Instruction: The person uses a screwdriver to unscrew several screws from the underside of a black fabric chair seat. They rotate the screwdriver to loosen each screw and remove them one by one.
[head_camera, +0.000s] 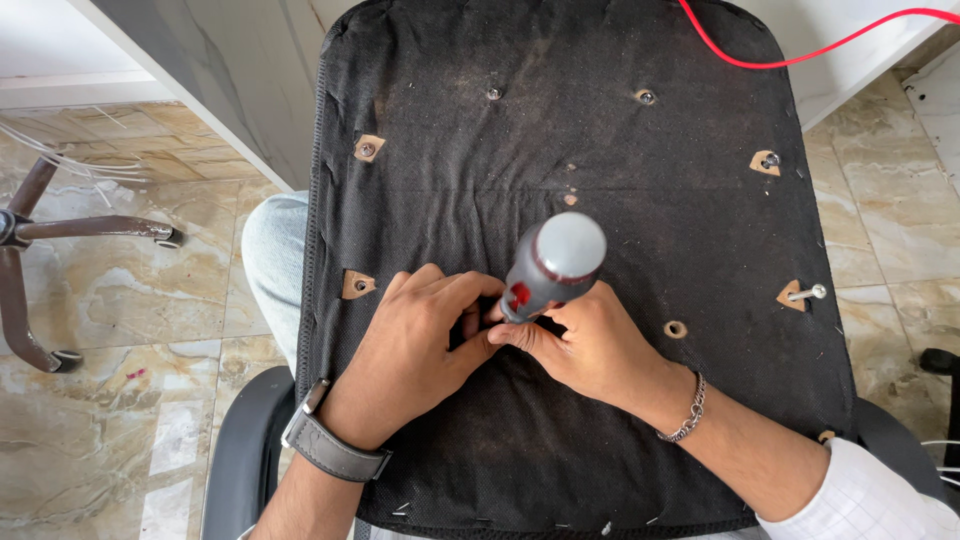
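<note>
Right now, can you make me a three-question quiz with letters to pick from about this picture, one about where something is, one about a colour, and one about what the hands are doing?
1. Where does the long bolt stick out of the seat bottom?
A. near its right edge
B. near its left edge
C. in the middle

2. What colour is the cable at the top?
A. blue
B. red
C. green

3. How is the screwdriver held?
A. lying loose on the floor
B. by one hand only
C. upright, with both hands at its lower end

Answers:
1 A, the bolt stands by the right edge.
2 B, the cable is bright red.
3 C, the left hand and right hand meet around its base.
</note>
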